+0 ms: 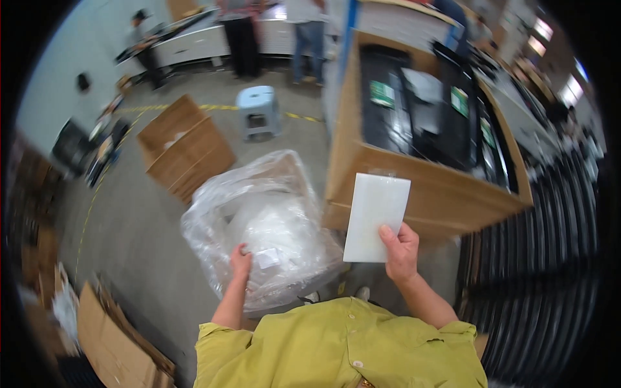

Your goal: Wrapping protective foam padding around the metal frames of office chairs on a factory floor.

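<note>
My right hand [402, 251] grips the lower right edge of a flat white rectangular piece [377, 213], thumb on its face. The piece stands nearly upright in front of the cardboard box [414, 194] on the right. My left hand [240, 260] is closed over the left part of a box or bin lined with clear plastic [207, 220]. Translucent white plastic packets [275, 223] fill that liner, and a small white slip [267, 258] lies beside my left fingers. What those fingers hold, if anything, is hidden.
Long black plastic parts [387, 107] with green labels fill the right cardboard box. Black ribbed stacks [537, 258] rise at the right. Ahead are an open brown carton [187, 152] and a light blue stool [257, 110]. Flattened cardboard [113, 336] leans at lower left. People stand at far benches.
</note>
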Demonstrator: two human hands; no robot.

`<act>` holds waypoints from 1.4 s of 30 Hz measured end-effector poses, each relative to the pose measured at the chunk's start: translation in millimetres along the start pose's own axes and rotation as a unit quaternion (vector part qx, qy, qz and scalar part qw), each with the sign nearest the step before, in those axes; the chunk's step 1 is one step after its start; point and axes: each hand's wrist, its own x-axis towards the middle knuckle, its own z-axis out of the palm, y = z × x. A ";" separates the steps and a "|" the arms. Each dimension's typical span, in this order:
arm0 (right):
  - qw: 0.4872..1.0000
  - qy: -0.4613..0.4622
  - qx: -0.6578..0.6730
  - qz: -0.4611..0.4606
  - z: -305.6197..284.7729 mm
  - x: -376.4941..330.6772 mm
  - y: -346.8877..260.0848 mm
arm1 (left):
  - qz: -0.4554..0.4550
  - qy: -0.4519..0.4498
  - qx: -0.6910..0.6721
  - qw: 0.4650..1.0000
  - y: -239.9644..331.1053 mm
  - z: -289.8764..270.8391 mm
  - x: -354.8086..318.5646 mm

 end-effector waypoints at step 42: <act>0.817 0.492 -0.088 -0.287 -396.4 -347.9 -153.3 | 0.814 -0.451 -0.276 0.242 674.6 231.8 -503.4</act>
